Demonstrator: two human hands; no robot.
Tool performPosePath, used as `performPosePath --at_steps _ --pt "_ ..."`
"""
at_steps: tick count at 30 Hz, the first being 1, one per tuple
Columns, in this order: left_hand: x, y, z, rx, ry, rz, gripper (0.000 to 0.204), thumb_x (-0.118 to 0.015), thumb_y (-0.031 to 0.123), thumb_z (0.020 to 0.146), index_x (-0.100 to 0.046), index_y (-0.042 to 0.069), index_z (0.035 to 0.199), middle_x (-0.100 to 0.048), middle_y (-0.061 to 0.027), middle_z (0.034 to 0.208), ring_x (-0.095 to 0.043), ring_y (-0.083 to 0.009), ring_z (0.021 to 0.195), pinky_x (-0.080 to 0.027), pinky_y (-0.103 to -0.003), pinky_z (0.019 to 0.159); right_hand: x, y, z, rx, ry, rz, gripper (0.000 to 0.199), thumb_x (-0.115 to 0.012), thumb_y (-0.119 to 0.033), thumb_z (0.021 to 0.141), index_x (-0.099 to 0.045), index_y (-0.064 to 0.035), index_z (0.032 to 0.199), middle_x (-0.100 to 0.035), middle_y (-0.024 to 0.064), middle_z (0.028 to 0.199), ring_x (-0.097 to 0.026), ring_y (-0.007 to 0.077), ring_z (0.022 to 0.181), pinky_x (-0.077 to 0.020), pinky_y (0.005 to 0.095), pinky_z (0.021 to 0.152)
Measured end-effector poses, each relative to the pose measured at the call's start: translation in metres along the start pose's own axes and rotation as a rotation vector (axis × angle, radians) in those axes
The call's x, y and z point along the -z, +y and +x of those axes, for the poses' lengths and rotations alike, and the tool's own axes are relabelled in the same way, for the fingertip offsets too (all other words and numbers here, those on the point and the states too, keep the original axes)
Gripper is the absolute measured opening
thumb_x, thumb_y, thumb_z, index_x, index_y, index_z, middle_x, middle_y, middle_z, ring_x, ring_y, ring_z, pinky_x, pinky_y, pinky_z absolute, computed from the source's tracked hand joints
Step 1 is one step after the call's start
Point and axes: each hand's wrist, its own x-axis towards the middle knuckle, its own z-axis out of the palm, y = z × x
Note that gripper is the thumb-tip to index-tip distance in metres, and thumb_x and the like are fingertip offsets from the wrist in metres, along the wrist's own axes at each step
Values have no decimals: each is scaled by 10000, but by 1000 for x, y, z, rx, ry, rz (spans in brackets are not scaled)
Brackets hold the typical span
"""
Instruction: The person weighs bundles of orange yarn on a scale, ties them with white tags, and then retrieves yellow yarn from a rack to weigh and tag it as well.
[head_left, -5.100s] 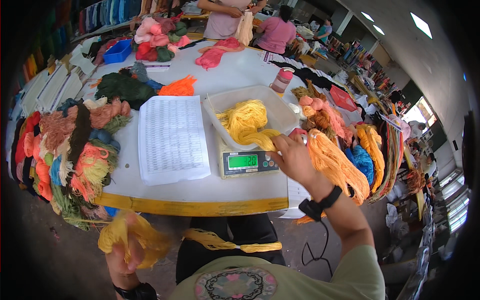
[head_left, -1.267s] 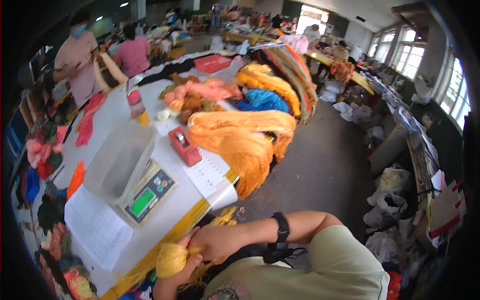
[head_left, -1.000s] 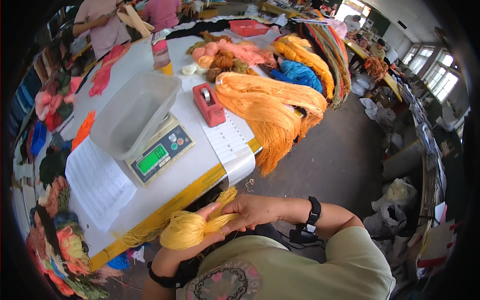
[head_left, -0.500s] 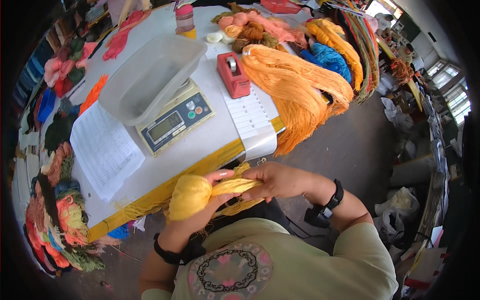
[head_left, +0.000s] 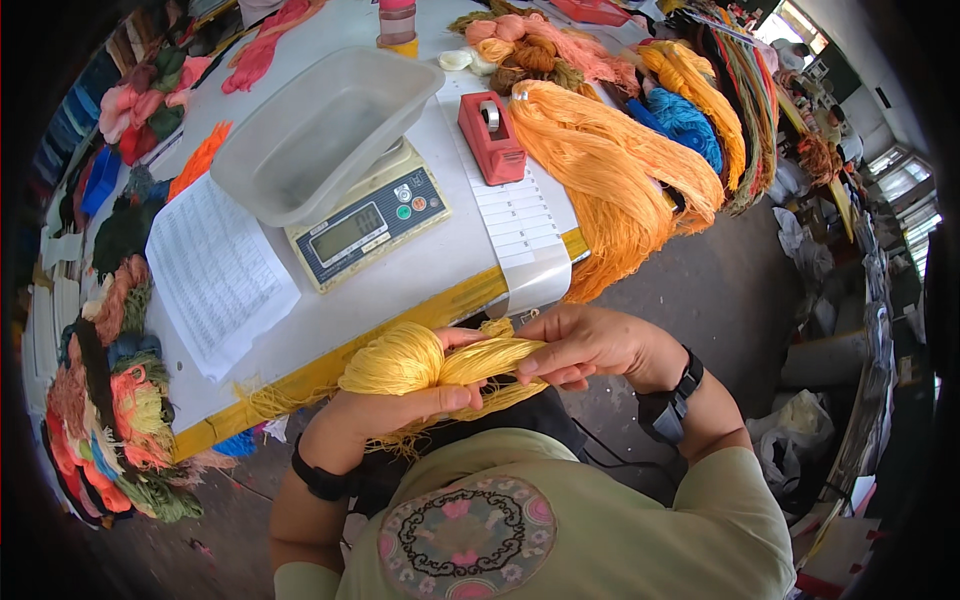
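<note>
Between my hands, just off the table's near edge, is a hank of yellow yarn. Its left end is a round bulge, and the rest narrows into a strand toward the right. My left hand wraps round the hank, with the thumb along the front and fingers behind. Pinched in my right hand is the narrow right part of the same yarn, between thumb and fingers. Loose yellow strands hang beneath both hands, near my lap.
On the table stand a digital scale with a translucent tub, a red tape dispenser and a printed sheet. Orange yarn drapes over the right edge. A label strip and colourful yarn piles lie around.
The yellow bulge has turned a little in my left hand, showing more of its strands. My right hand has shifted slightly right along the yarn. The whole view has moved slightly.
</note>
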Motion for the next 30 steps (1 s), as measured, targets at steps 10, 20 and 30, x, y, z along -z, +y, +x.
performPosePath --at_steps 10,20,30 --pt "-11 26 -13 -9 117 154 544 -543 53 919 -350 35 1427 -592 -29 817 -545 -80 707 -461 -227 650 48 19 16 414 372 -656 241 -654 -270 929 -654 -37 993 -624 7 901 -582 107 894 -479 253 783" --pt "-18 12 -10 -50 229 250 540 -549 44 917 -364 32 1424 -602 -31 775 -582 -86 723 -483 -253 710 132 8 38 646 965 -1191 220 -742 -56 769 -665 -38 974 -615 94 999 -609 237 901 -511 327 789" --pt "-13 9 -5 -52 300 182 579 -558 98 933 -310 42 1454 -595 -18 762 -559 -78 705 -468 -240 680 114 46 48 937 1237 -1070 151 -724 -42 749 -668 -42 889 -651 97 888 -605 315 869 -481 390 800"
